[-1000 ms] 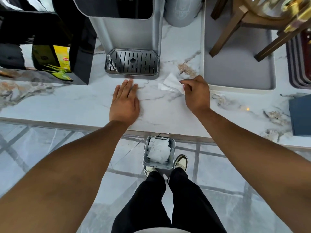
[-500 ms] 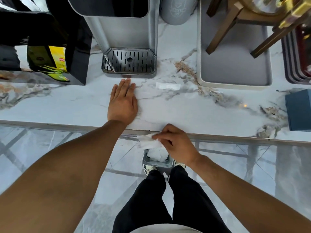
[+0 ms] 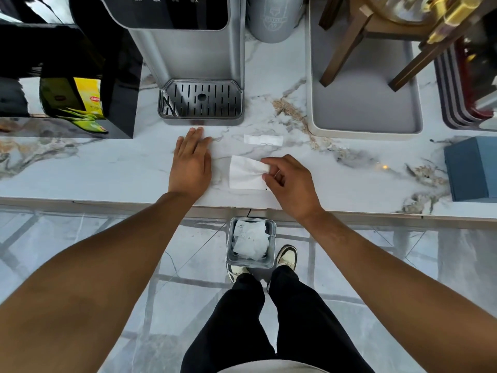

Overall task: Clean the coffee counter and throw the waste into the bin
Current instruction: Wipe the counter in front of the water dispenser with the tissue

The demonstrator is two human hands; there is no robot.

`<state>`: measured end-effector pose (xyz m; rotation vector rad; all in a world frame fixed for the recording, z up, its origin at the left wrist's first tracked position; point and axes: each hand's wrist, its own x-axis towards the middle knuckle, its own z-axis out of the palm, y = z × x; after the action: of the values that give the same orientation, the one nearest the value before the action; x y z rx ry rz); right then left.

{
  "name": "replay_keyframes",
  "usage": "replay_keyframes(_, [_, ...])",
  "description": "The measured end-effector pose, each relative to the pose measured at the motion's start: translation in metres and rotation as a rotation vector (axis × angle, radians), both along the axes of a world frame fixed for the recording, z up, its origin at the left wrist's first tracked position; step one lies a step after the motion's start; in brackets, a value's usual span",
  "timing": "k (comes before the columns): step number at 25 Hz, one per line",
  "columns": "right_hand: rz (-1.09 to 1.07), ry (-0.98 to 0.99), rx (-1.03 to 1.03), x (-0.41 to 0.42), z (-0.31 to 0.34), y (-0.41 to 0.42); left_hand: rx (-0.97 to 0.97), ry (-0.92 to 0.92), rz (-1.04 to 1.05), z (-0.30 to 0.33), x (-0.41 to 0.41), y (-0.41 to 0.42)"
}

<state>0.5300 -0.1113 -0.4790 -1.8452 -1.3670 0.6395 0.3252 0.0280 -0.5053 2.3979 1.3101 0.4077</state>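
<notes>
- Our right hand (image 3: pixel 291 184) pinches the right edge of a white tissue (image 3: pixel 246 172) lying flat on the table (image 3: pixel 80 168), grip narrow, thumb + forefinger.
- Left hand (image 3: pixel 191 160) rests flat just left of the tissue, holding nothing.
- Bin (image 3: pixel 251 243) sits on the floor directly below the table edge, toward us from the grip; right hand is nearer.
- A white paper strip (image 3: pixel 263 140), long axis left-right, lies just beyond.
- Readable: "Lipton" on the yellow box (image 3: pixel 90 99); machine (image 3: pixel 188 36) labels too small.
</notes>
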Motion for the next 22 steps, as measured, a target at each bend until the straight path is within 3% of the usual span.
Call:
replay_keyframes(4, [0.035, 0.014, -0.035, 0.0, -0.002, 0.007, 0.001, -0.109, 0.05, 0.014, 0.002, -0.01])
replay_keyframes(8, [0.106, 0.089, 0.007, 0.001, 0.004, 0.001, -0.013, -0.106, 0.16, 0.024, 0.009, -0.041])
replay_keyframes(12, [0.013, 0.01, 0.072, 0.018, 0.013, -0.011, -0.068, -0.133, 0.276, 0.028, 0.017, -0.062])
replay_keyframes(15, [-0.078, -0.115, 0.024, 0.031, 0.015, -0.02, 0.108, -0.152, 0.001, 0.027, 0.014, -0.069])
replay_keyframes(18, [0.033, -0.18, -0.002, 0.034, 0.013, -0.026, 0.164, -0.127, -0.277, 0.023, 0.016, -0.074])
replay_keyframes(22, [0.202, -0.254, -0.078, 0.035, 0.007, -0.027, 0.082, -0.004, -0.365, 0.021, 0.017, -0.077])
